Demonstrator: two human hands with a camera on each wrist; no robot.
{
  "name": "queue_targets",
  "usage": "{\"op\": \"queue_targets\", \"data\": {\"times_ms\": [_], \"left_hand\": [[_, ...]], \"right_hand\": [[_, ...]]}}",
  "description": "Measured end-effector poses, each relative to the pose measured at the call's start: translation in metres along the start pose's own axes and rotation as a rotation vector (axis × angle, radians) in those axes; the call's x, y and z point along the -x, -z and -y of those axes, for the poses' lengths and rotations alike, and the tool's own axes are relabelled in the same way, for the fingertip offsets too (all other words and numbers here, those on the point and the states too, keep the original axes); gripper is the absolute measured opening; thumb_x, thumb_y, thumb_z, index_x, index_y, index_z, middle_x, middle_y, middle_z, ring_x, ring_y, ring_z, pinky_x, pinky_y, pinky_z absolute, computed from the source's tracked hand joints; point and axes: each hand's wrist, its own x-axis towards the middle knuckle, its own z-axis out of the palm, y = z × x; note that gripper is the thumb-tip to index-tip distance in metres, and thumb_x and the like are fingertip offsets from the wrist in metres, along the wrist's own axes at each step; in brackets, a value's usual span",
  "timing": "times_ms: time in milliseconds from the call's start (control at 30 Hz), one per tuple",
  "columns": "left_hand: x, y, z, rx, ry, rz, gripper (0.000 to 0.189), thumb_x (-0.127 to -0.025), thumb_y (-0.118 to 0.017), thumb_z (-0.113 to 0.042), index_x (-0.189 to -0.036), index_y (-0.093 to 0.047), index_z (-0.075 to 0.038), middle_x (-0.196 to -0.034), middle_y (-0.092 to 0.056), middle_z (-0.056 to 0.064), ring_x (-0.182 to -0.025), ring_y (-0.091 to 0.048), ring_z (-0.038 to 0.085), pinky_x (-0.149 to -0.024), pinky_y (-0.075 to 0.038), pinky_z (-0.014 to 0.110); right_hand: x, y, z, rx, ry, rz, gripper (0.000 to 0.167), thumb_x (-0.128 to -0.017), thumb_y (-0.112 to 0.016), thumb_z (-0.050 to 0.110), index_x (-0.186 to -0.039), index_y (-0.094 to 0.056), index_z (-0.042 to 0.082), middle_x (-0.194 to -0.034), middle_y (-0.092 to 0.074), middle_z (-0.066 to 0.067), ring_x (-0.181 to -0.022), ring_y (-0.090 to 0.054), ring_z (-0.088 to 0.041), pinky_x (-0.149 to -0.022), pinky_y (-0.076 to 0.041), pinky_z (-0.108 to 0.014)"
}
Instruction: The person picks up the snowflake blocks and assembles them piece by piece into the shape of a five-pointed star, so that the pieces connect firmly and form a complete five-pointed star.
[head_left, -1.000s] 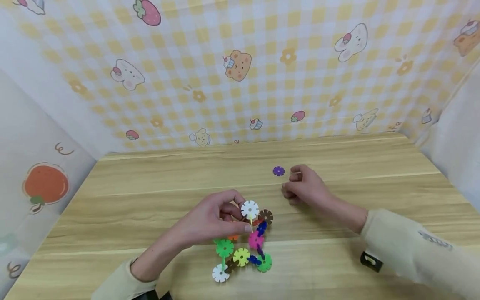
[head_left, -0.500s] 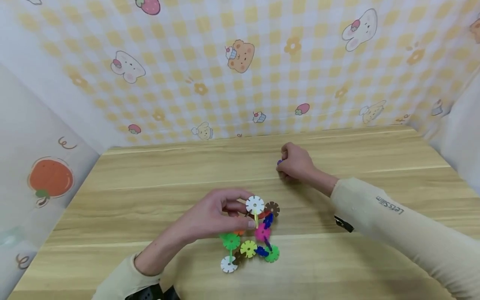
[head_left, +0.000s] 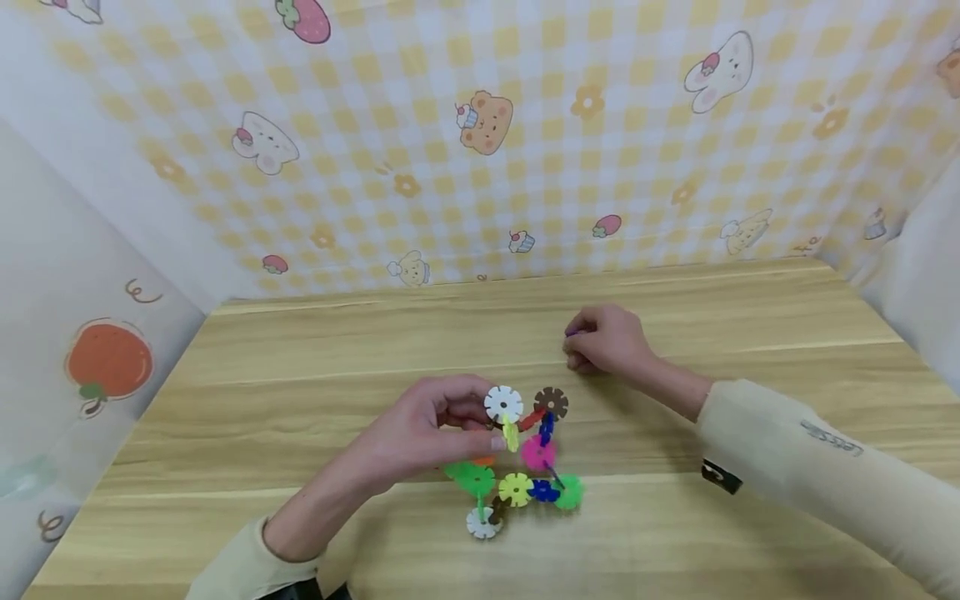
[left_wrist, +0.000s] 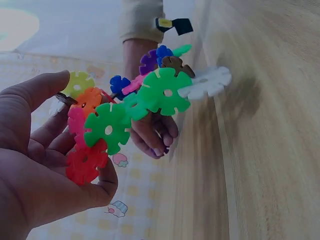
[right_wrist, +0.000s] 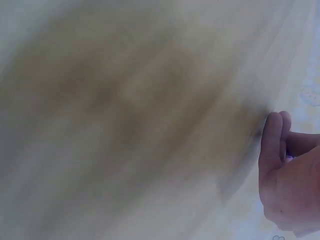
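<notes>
My left hand [head_left: 435, 425] grips a linked chain of notched plastic discs by its upper end. Among its pieces are a white disc [head_left: 503, 404] at the top, a brown disc [head_left: 551, 404], a pink disc [head_left: 538, 452] and a yellow disc [head_left: 515, 490]. In the left wrist view, a red disc [left_wrist: 86, 162] and a green disc [left_wrist: 107, 128] lie against the fingers. Farther back over the table, my right hand [head_left: 611, 342] pinches a purple disc [head_left: 574, 333], mostly covered by its fingers. Only a sliver of that disc shows in the right wrist view.
Under both hands is a wood-grain table [head_left: 315, 350]. A yellow checked cloth [head_left: 420, 150] with cartoon prints hangs along its back edge, and a pale curtain [head_left: 82, 250] stands at the left.
The right hand has reached the purple disc on the table, pinched it and drawn slightly back toward me. The left hand has turned the disc chain a little, its lower end swinging right.
</notes>
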Motion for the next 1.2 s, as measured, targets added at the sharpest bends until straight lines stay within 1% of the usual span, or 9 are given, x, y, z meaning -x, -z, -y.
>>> {"op": "queue_targets", "data": {"times_ms": [133, 233, 333, 467, 667, 867, 1033, 1133, 1200], "left_hand": [[-0.001, 0.0, 0.002, 0.088, -0.008, -0.023, 0.027, -0.092, -0.072, -0.006, -0.116, -0.065, 0.001, -0.094, -0.071, 0.006, -0.082, -0.068, 0.012, -0.07, -0.056, 0.023], [-0.001, 0.0, 0.003, 0.14, -0.006, -0.031, 0.027, -0.092, -0.071, -0.003, -0.117, -0.062, 0.002, -0.093, -0.07, 0.005, -0.082, -0.066, 0.011, -0.069, -0.054, 0.021], [-0.002, -0.001, 0.005, 0.167, -0.024, -0.035, 0.031, -0.092, -0.069, -0.002, -0.122, -0.062, 0.003, -0.097, -0.07, 0.004, -0.083, -0.066, 0.011, -0.069, -0.053, 0.02], [-0.004, -0.001, 0.006, 0.18, -0.044, -0.053, 0.036, -0.091, -0.069, -0.002, -0.126, -0.062, 0.004, -0.101, -0.069, 0.005, -0.085, -0.066, 0.013, -0.072, -0.055, 0.021], [-0.005, -0.001, 0.004, 0.219, -0.008, -0.102, 0.036, -0.088, -0.073, -0.002, -0.122, -0.062, 0.002, -0.1, -0.07, 0.003, -0.087, -0.068, 0.014, -0.076, -0.059, 0.025], [-0.01, -0.004, 0.006, 0.244, -0.033, -0.088, 0.035, -0.089, -0.072, -0.001, -0.121, -0.06, 0.005, -0.102, -0.07, 0.003, -0.091, -0.071, 0.015, -0.08, -0.06, 0.027], [-0.013, -0.006, 0.008, 0.272, -0.066, -0.08, 0.036, -0.089, -0.073, 0.0, -0.122, -0.059, 0.006, -0.101, -0.071, 0.002, -0.09, -0.071, 0.014, -0.079, -0.06, 0.027], [-0.014, -0.008, 0.01, 0.295, -0.092, -0.079, 0.033, -0.09, -0.074, -0.002, -0.12, -0.06, 0.005, -0.099, -0.072, 0.002, -0.085, -0.07, 0.012, -0.075, -0.059, 0.025], [-0.015, -0.011, 0.013, 0.311, -0.115, -0.09, 0.03, -0.09, -0.075, -0.004, -0.117, -0.063, 0.001, -0.097, -0.071, 0.001, -0.082, -0.068, 0.01, -0.072, -0.058, 0.023]], "right_hand": [[0.022, 0.007, -0.001, -0.086, -0.002, 0.007, 0.026, -0.097, -0.065, 0.006, -0.117, -0.07, -0.01, -0.098, -0.075, -0.022, -0.071, -0.073, -0.013, -0.069, -0.062, -0.029], [0.039, 0.013, -0.001, -0.155, -0.03, 0.04, 0.031, -0.099, -0.064, 0.009, -0.123, -0.068, -0.01, -0.111, -0.073, -0.025, -0.076, -0.072, -0.012, -0.073, -0.062, -0.029], [0.056, 0.019, 0.002, -0.223, -0.044, 0.09, 0.034, -0.101, -0.061, 0.009, -0.129, -0.064, -0.01, -0.117, -0.071, -0.024, -0.081, -0.072, -0.012, -0.077, -0.062, -0.029], [0.078, 0.023, 0.011, -0.324, -0.028, 0.131, 0.037, -0.103, -0.058, 0.008, -0.132, -0.06, -0.013, -0.111, -0.072, -0.02, -0.083, -0.073, -0.015, -0.08, -0.062, -0.031], [0.099, 0.024, 0.021, -0.448, 0.015, 0.172, 0.037, -0.102, -0.06, 0.01, -0.13, -0.059, -0.015, -0.103, -0.073, -0.015, -0.084, -0.075, -0.017, -0.082, -0.061, -0.035], [0.112, 0.02, 0.027, -0.548, 0.071, 0.183, 0.032, -0.101, -0.065, 0.012, -0.124, -0.065, -0.01, -0.099, -0.073, -0.012, -0.082, -0.074, -0.019, -0.081, -0.062, -0.036], [0.119, 0.012, 0.033, -0.552, 0.122, 0.218, 0.029, -0.1, -0.066, 0.012, -0.122, -0.068, -0.008, -0.1, -0.073, -0.019, -0.081, -0.075, -0.021, -0.08, -0.062, -0.042], [0.123, 0.006, 0.034, -0.53, 0.153, 0.26, 0.026, -0.101, -0.064, 0.011, -0.121, -0.067, -0.007, -0.107, -0.073, -0.021, -0.082, -0.075, -0.023, -0.081, -0.061, -0.045], [0.125, 0.001, 0.036, -0.542, 0.156, 0.266, 0.025, -0.101, -0.064, 0.009, -0.119, -0.063, -0.007, -0.107, -0.07, -0.021, -0.083, -0.075, -0.025, -0.081, -0.061, -0.046]]}}
